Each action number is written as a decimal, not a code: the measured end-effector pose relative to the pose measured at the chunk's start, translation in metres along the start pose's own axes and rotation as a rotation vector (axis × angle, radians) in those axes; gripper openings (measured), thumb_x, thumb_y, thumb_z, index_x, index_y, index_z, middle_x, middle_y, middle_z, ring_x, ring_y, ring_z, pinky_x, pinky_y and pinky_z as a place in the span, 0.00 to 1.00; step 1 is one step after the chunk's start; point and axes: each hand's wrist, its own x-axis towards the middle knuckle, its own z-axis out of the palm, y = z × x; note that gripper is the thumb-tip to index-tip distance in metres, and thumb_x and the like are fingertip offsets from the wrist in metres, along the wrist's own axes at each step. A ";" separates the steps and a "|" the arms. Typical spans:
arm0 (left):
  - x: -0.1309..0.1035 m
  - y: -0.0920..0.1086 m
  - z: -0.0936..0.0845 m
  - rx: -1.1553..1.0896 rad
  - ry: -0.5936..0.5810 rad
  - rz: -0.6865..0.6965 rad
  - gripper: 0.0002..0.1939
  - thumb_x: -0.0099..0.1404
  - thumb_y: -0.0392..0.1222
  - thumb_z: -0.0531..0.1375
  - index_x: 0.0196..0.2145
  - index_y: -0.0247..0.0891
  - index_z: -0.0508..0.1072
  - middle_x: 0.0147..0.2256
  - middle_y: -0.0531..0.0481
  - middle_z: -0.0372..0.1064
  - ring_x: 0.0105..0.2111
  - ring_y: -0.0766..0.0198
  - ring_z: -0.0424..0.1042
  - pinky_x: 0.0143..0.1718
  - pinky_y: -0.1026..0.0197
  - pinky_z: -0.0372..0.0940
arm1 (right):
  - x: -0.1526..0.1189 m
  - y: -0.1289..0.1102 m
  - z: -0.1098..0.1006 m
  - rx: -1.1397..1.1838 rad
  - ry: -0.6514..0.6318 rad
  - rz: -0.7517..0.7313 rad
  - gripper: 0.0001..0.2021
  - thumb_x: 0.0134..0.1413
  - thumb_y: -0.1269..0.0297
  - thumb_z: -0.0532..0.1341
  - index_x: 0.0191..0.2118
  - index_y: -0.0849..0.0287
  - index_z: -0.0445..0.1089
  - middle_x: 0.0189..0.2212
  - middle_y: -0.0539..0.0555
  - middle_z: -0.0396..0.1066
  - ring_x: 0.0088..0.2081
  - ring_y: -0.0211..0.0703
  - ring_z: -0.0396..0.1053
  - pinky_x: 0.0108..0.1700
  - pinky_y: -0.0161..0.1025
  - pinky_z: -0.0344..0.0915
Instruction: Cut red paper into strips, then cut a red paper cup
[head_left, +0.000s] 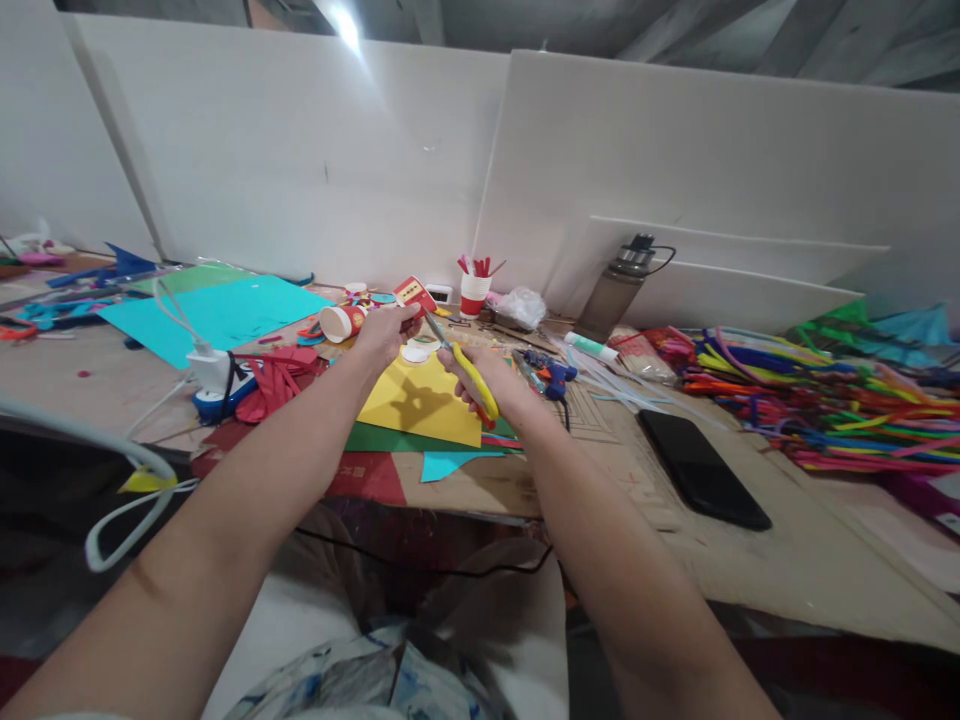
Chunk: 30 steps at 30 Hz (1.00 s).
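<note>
Between the fingers of my left hand (391, 332) is a small red piece with a cream patch (414, 293), perhaps cut from a paper cup. My right hand (487, 378) grips yellow-handled scissors (474, 382), their blades pointing up and left, close to the red piece. Whether the blades touch it I cannot tell. Below both hands lies a yellow sheet (420, 400) on top of a green sheet (390, 440). A red and white paper cup (343, 322) rests on its side left of my left hand. Behind stands a ridged cup (475, 295) holding red sticks.
A black phone (701, 468) lies at the right, near many coloured pipe cleaners (840, 390). A grey bottle (619, 288), a glue stick (591, 347) and a blue glue gun (556, 380) are nearer. Left are turquoise paper (217, 315) and a white plug (210, 368) with cables.
</note>
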 end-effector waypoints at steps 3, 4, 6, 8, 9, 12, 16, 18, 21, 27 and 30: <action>0.001 0.000 0.000 0.004 -0.002 -0.004 0.08 0.52 0.25 0.64 0.22 0.31 0.70 0.21 0.49 0.70 0.21 0.71 0.68 0.27 0.67 0.64 | -0.002 -0.004 -0.001 -0.004 -0.009 0.006 0.19 0.59 0.46 0.56 0.38 0.60 0.69 0.17 0.48 0.65 0.16 0.33 0.63 0.16 0.29 0.62; 0.001 0.000 0.000 0.005 -0.004 -0.004 0.08 0.52 0.25 0.65 0.22 0.32 0.70 0.21 0.49 0.70 0.21 0.71 0.68 0.27 0.67 0.64 | -0.003 -0.005 -0.001 -0.007 -0.009 0.006 0.19 0.60 0.47 0.56 0.38 0.60 0.69 0.17 0.48 0.65 0.16 0.33 0.63 0.16 0.29 0.62; 0.001 -0.001 -0.001 0.003 -0.007 -0.002 0.08 0.51 0.24 0.64 0.22 0.32 0.70 0.21 0.49 0.70 0.22 0.71 0.68 0.27 0.67 0.64 | -0.004 -0.007 -0.001 -0.010 -0.008 0.009 0.18 0.60 0.48 0.57 0.38 0.60 0.69 0.17 0.48 0.65 0.15 0.33 0.62 0.16 0.29 0.62; 0.002 0.000 -0.001 0.003 -0.011 0.002 0.08 0.51 0.24 0.64 0.21 0.32 0.70 0.20 0.49 0.70 0.21 0.70 0.68 0.27 0.67 0.65 | -0.004 -0.008 -0.001 -0.002 -0.010 0.025 0.17 0.60 0.49 0.57 0.38 0.60 0.69 0.16 0.48 0.65 0.15 0.32 0.62 0.16 0.29 0.61; 0.002 0.000 -0.001 0.005 -0.009 0.001 0.09 0.51 0.24 0.64 0.21 0.32 0.70 0.20 0.49 0.70 0.21 0.70 0.68 0.27 0.67 0.65 | -0.003 -0.008 0.000 0.008 -0.012 0.033 0.17 0.60 0.50 0.57 0.38 0.60 0.69 0.16 0.48 0.65 0.15 0.33 0.61 0.16 0.29 0.61; 0.001 -0.001 -0.001 0.015 0.007 -0.003 0.09 0.52 0.24 0.63 0.21 0.32 0.70 0.20 0.50 0.69 0.21 0.71 0.68 0.26 0.68 0.64 | 0.001 -0.006 0.003 0.060 -0.018 0.064 0.16 0.58 0.49 0.59 0.37 0.60 0.68 0.16 0.48 0.64 0.14 0.34 0.61 0.15 0.30 0.60; 0.003 -0.004 -0.001 0.023 0.037 -0.013 0.08 0.52 0.25 0.65 0.21 0.31 0.70 0.20 0.49 0.69 0.20 0.71 0.67 0.25 0.68 0.63 | 0.001 -0.006 0.005 0.081 -0.009 0.088 0.15 0.56 0.51 0.61 0.35 0.60 0.68 0.15 0.48 0.64 0.14 0.34 0.61 0.15 0.31 0.60; 0.004 -0.006 -0.002 0.027 0.043 -0.013 0.09 0.51 0.25 0.65 0.21 0.32 0.69 0.20 0.49 0.69 0.19 0.71 0.66 0.26 0.66 0.63 | -0.002 -0.008 0.006 0.076 -0.011 0.076 0.11 0.57 0.55 0.60 0.35 0.59 0.67 0.16 0.47 0.64 0.14 0.34 0.61 0.15 0.30 0.59; 0.005 -0.007 -0.003 0.014 0.035 0.004 0.09 0.52 0.24 0.64 0.21 0.32 0.68 0.20 0.50 0.69 0.21 0.70 0.67 0.28 0.64 0.65 | -0.007 -0.012 0.008 0.061 0.005 0.087 0.08 0.58 0.61 0.57 0.33 0.59 0.66 0.16 0.47 0.64 0.13 0.33 0.60 0.15 0.29 0.58; 0.002 -0.004 -0.001 0.021 0.023 0.001 0.10 0.56 0.24 0.61 0.21 0.32 0.70 0.19 0.49 0.68 0.21 0.71 0.67 0.27 0.66 0.65 | -0.007 -0.008 0.014 -0.045 0.087 0.075 0.07 0.57 0.65 0.55 0.30 0.60 0.65 0.16 0.48 0.63 0.13 0.31 0.58 0.16 0.28 0.56; 0.000 -0.001 0.000 0.031 0.021 -0.025 0.10 0.58 0.24 0.60 0.21 0.32 0.70 0.19 0.49 0.68 0.20 0.71 0.67 0.25 0.68 0.64 | -0.004 -0.004 0.013 -0.071 0.093 0.039 0.05 0.55 0.66 0.56 0.30 0.59 0.65 0.15 0.48 0.63 0.13 0.31 0.58 0.15 0.28 0.55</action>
